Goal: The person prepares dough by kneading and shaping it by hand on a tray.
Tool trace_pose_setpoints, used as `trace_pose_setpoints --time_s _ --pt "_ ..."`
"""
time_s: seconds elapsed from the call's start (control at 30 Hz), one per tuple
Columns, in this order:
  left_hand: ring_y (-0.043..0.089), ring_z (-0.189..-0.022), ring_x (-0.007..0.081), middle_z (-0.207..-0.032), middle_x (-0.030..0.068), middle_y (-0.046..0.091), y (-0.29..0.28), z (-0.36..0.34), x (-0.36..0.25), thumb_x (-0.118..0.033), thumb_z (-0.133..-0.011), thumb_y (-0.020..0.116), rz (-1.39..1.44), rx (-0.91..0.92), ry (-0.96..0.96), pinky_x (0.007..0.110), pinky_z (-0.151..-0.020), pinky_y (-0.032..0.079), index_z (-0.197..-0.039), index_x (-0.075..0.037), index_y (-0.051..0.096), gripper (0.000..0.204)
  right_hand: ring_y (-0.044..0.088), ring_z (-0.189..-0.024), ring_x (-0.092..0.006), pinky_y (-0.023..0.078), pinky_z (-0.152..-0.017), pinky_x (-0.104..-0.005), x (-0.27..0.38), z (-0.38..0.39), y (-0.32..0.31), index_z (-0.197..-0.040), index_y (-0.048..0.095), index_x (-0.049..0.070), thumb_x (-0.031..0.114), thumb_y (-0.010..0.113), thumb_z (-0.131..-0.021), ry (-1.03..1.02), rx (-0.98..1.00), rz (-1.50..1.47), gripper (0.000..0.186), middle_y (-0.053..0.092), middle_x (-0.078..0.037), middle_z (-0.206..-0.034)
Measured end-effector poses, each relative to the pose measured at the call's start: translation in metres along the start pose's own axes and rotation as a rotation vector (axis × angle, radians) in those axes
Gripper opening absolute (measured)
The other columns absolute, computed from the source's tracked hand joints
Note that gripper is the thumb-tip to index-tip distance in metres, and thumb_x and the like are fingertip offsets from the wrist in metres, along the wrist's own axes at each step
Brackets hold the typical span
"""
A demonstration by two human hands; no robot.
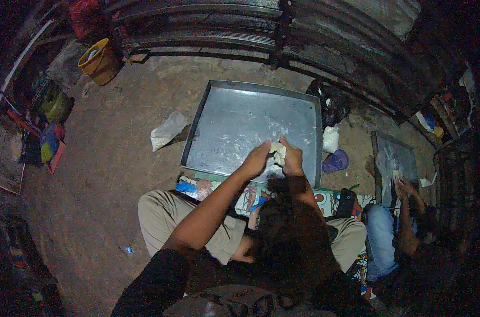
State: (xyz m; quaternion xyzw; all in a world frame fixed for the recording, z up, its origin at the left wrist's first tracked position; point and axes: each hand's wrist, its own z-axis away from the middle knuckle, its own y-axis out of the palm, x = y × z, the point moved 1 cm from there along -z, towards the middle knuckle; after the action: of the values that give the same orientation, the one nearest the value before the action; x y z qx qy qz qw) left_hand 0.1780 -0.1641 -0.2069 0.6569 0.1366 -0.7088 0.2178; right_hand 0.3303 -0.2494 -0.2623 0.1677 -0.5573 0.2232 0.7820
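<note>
A large grey metal tray (234, 111) lies on the dirt floor in front of me, dusted with pale flour streaks. Both my hands meet over its near edge. My left hand (257, 157) and my right hand (293, 157) together pinch a small pale lump of dough (276, 151) just above the tray. My knees in beige trousers (160, 216) rest on a patterned mat below the tray.
A crumpled white bag (167, 130) lies left of the tray. A white bag (330, 139) and a purple cup (337, 161) sit to its right. Another person's hands (405, 186) work at a second tray (394, 156) on the right. A yellow bucket (98, 61) stands far left.
</note>
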Motion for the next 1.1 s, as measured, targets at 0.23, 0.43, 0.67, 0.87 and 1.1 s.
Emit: trace_pose_setpoints --time_s 0.23,0.43,0.67,0.87,1.1 --pt "0.024 -0.145 0.0378 -0.153 0.0308 0.027 -0.005 0.023 -0.035 -0.055 -0.097 0.047 -0.427 0.043 0.083 0.038 -0.118 0.02 -0.146 0.009 0.029 0.082 0.057 -0.056 -0.0278 0.046 -0.066 -0.042 0.031 0.029 0.005 -0.059 0.061 0.0 0.052 0.063 -0.09 -0.373 -0.3 0.478 0.061 0.058 -0.015 -0.056" --pt "0.051 -0.12 0.0355 -0.133 0.0275 0.049 -0.002 0.024 -0.016 -0.046 -0.094 0.059 -0.423 -0.491 0.205 0.041 -0.103 0.04 -0.134 0.005 0.048 0.065 0.054 -0.117 -0.029 0.043 -0.098 -0.04 0.061 0.07 0.06 -0.154 0.017 0.015 0.068 0.037 -0.095 0.253 0.572 -0.398 0.082 0.046 -0.019 -0.141" --pt "0.065 -0.062 0.0259 -0.065 0.0121 0.067 -0.028 0.023 -0.035 -0.043 -0.093 0.062 -0.252 -0.736 0.019 0.04 -0.063 0.049 -0.077 0.0 0.07 0.047 0.058 -0.112 -0.0382 0.048 -0.095 -0.051 0.087 0.093 0.058 -0.151 0.023 0.011 0.066 0.042 -0.094 0.199 0.492 -0.094 0.081 0.043 -0.022 -0.143" --pt "0.066 -0.057 0.0287 -0.061 0.0152 0.065 -0.062 0.011 -0.011 -0.051 -0.091 0.061 -0.184 -0.743 -0.138 0.044 -0.06 0.049 -0.068 0.0 0.068 0.057 0.067 -0.097 -0.0375 0.051 -0.088 -0.052 0.045 0.051 0.028 -0.121 0.058 -0.004 0.037 0.055 -0.097 -0.594 0.212 1.057 0.047 0.063 -0.023 -0.12" --pt "0.059 -0.113 0.038 -0.115 0.0232 0.066 -0.07 0.016 -0.006 -0.056 -0.099 0.034 -0.869 -0.435 0.121 0.042 -0.094 0.044 -0.116 0.002 0.063 0.068 0.038 -0.135 -0.0425 0.047 -0.098 -0.0524 0.04 0.098 0.047 -0.143 0.044 0.009 0.046 0.066 -0.086 -0.598 0.391 1.491 0.072 0.038 -0.022 -0.148"
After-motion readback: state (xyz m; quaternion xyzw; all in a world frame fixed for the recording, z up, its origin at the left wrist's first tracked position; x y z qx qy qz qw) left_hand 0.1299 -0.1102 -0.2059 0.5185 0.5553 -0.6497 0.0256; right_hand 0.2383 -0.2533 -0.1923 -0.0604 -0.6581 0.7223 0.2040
